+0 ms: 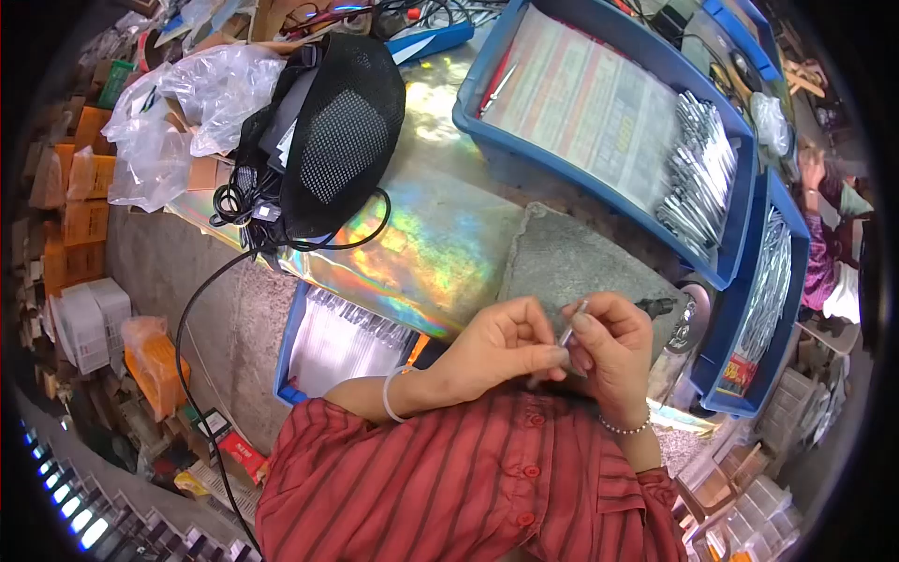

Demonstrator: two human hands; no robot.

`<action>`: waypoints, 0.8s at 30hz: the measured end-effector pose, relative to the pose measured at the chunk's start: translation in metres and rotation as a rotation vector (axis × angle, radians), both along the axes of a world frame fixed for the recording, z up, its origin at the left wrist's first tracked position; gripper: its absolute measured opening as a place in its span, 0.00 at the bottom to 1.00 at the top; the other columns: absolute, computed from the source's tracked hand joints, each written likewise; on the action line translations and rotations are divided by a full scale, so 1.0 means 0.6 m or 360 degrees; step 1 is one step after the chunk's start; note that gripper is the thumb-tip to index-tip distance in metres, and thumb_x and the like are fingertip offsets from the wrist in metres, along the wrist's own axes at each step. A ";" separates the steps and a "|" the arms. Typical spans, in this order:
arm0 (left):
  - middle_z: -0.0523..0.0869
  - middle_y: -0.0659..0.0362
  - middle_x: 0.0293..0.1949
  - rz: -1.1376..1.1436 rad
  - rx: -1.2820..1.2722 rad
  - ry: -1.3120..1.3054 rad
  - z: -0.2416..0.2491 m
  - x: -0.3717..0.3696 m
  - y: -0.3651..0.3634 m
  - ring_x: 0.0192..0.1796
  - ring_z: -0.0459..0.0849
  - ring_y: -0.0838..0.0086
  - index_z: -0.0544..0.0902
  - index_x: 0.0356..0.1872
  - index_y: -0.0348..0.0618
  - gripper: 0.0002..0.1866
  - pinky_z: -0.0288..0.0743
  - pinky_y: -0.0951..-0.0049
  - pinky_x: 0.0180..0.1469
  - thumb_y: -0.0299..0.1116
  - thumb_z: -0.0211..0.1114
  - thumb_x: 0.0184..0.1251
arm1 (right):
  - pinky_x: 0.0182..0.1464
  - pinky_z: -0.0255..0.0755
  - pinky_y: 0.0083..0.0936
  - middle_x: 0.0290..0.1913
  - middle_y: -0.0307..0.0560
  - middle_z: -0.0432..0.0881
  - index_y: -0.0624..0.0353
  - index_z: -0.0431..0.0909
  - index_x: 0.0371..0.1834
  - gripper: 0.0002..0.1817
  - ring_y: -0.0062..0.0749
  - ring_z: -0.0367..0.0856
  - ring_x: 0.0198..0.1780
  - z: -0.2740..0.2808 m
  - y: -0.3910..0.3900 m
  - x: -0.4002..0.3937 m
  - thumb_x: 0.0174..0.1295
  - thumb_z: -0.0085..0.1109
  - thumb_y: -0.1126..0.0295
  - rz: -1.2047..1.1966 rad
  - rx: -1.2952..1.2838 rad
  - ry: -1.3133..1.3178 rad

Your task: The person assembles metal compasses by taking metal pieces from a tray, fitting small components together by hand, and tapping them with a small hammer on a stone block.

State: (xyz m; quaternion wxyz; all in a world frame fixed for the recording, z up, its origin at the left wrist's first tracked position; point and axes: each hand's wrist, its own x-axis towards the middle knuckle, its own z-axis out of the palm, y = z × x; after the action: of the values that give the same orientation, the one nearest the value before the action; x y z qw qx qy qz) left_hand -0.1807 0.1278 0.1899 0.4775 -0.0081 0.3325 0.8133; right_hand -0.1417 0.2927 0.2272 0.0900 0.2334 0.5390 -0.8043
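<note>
A thin silvery metal rod (570, 325) sits between my two hands in front of my chest. My right hand (613, 348) pinches it between thumb and fingers. Close beside it, the thumb and fingers of my left hand (510, 345) are pinched together at the rod's lower part; the fingers cover much of it, so its full shape is hidden. Just beyond my hands lies a grey stone slab (590, 253). Behind the slab, a blue tray (599, 195) holds a bundle of slim metal rods (698, 173) and a clear plastic sheet over flat contents.
A second blue tray (798, 281) with more rods stands at the right; another blue tray (292, 347) is low at the left. A black mesh bag (346, 140) with a cable and crumpled plastic bags (211, 94) occupy the table's left. Another person's hand (813, 169) shows far right.
</note>
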 end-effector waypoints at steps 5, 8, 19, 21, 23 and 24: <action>0.82 0.57 0.36 -0.0195 -0.0125 0.0086 0.014 -0.029 -0.010 0.39 0.84 0.75 0.71 0.41 0.39 0.07 0.80 0.78 0.40 0.25 0.60 0.66 | 0.18 0.53 0.10 0.22 0.35 0.76 0.63 0.77 0.34 0.06 0.10 0.63 0.17 -0.005 -0.010 -0.022 0.59 0.62 0.72 -0.0043 -0.0095 -0.0133; 0.83 0.57 0.36 -0.0310 -0.0156 0.0005 0.024 -0.050 0.000 0.39 0.84 0.75 0.71 0.42 0.38 0.07 0.79 0.79 0.40 0.25 0.59 0.66 | 0.18 0.53 0.10 0.22 0.35 0.76 0.62 0.76 0.33 0.06 0.09 0.63 0.17 -0.002 -0.006 -0.032 0.59 0.62 0.72 -0.0111 -0.0113 -0.0131; 0.82 0.56 0.35 -0.0669 -0.0246 0.0125 0.051 -0.079 0.098 0.37 0.82 0.78 0.70 0.41 0.37 0.07 0.76 0.80 0.35 0.28 0.57 0.68 | 0.17 0.54 0.10 0.22 0.34 0.75 0.61 0.76 0.34 0.05 0.09 0.63 0.17 0.011 0.078 -0.008 0.61 0.60 0.72 -0.0322 -0.0197 -0.0102; 0.83 0.55 0.37 -0.0730 -0.0260 0.0118 0.049 -0.078 0.113 0.39 0.84 0.75 0.71 0.42 0.37 0.07 0.78 0.79 0.39 0.26 0.58 0.68 | 0.17 0.55 0.10 0.22 0.34 0.74 0.61 0.75 0.34 0.05 0.09 0.63 0.17 0.008 0.092 0.001 0.61 0.60 0.71 -0.0335 -0.0209 -0.0106; 0.84 0.55 0.38 -0.0766 -0.0273 0.0105 0.048 -0.075 0.126 0.40 0.85 0.74 0.71 0.42 0.38 0.07 0.79 0.79 0.41 0.25 0.58 0.67 | 0.17 0.55 0.09 0.22 0.34 0.74 0.61 0.75 0.34 0.05 0.09 0.63 0.17 0.003 0.103 0.011 0.61 0.60 0.71 -0.0355 -0.0247 -0.0098; 0.84 0.55 0.38 -0.0775 -0.0281 0.0097 0.048 -0.072 0.131 0.40 0.85 0.74 0.71 0.42 0.38 0.06 0.79 0.79 0.41 0.25 0.58 0.67 | 0.17 0.55 0.09 0.22 0.34 0.74 0.61 0.75 0.34 0.05 0.09 0.63 0.17 0.001 0.108 0.014 0.61 0.60 0.71 -0.0356 -0.0266 -0.0089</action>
State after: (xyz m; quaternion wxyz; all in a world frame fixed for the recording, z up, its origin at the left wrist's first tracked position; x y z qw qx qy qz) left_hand -0.2242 0.2062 0.2185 0.6464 0.0552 0.4086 0.6420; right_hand -0.1334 0.3574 0.2281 0.0338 0.3060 0.4380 -0.8446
